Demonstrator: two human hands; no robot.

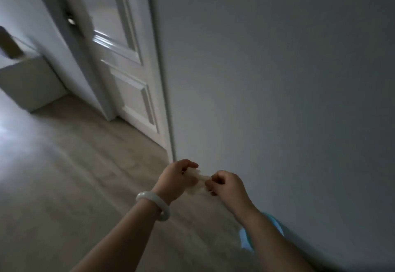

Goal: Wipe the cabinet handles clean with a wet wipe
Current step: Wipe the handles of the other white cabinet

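— Head view first: where is the wet wipe (197,181)?

— Stretched between the two hands, low in front of the plain grey wall (277,79), just right of that wall's outer corner; it is pale, crumpled and blurred, so its folds cannot be made out.

— And the fingers?

— The left hand (177,178) has its fingers curled, with thumb and fingertips pinching the wipe's left end; the right hand (226,184) is curled too, pinching the right end; both hands are close together, with only the wipe between them.

— Anything on the wrists?

— A white bangle (153,205) sits on the left wrist; the right forearm is bare.

— What lies left of the wall?

— A white panelled door (126,68) stands just beyond the wall's corner, with a dark, blurred fitting (71,20) on the frame further left; whether that is a handle or a latch I cannot tell; further left again a low white cabinet (27,79) stands on the pale wood floor (74,164).

— And at the foot of the wall?

— Something light blue (245,237) shows behind the right forearm, near the wall's base; too hidden to name.
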